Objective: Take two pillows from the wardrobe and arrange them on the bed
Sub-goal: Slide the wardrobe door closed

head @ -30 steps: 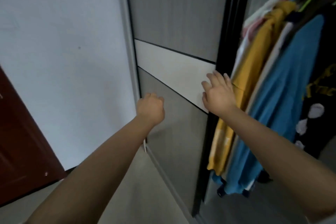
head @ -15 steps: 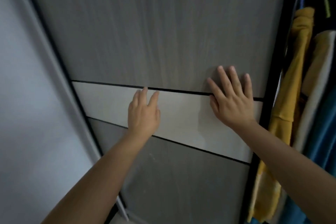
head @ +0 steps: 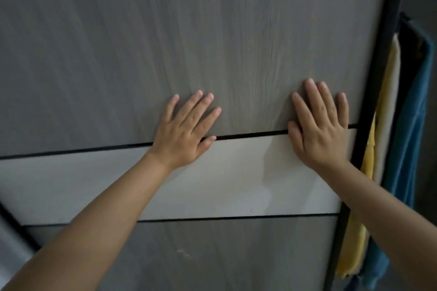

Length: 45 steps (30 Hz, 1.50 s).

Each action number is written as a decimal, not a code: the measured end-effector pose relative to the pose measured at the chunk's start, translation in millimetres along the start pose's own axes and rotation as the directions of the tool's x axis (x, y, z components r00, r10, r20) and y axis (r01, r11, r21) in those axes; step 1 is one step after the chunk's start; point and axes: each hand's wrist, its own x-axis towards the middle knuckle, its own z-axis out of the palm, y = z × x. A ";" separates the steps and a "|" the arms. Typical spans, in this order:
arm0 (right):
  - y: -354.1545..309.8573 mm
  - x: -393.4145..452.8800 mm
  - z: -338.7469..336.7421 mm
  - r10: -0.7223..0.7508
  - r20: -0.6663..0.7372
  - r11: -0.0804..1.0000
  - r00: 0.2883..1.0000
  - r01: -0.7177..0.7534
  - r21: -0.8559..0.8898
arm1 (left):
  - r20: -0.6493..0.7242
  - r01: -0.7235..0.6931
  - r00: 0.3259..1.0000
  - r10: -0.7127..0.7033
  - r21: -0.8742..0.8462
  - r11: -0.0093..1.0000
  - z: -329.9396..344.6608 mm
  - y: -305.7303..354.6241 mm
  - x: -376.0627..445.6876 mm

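Observation:
A grey wood-grain sliding wardrobe door (head: 212, 30) with a white band (head: 224, 179) across it fills the view. My left hand (head: 186, 132) lies flat on the door, fingers spread, straddling the black seam above the white band. My right hand (head: 319, 127) is pressed flat on the door too, close to its black right edge (head: 376, 101). Neither hand holds anything. No pillows are in sight.
To the right of the door's edge the wardrobe stands open, with hanging clothes: a yellow garment (head: 359, 231), a cream one (head: 390, 101) and a blue one (head: 411, 125). A strip of pale wall (head: 9, 248) shows at the lower left.
The view has swung from the wall and floor onto the door. Both hands have risen and spread flat on it. Less of the open wardrobe shows at the right than before.

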 end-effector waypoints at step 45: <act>201.8 -29.4 -89.2 0.326 0.453 0.936 0.830 -0.217 -0.275 | -0.109 -0.101 0.990 0.093 -0.068 0.993 2.5 181.8 165.0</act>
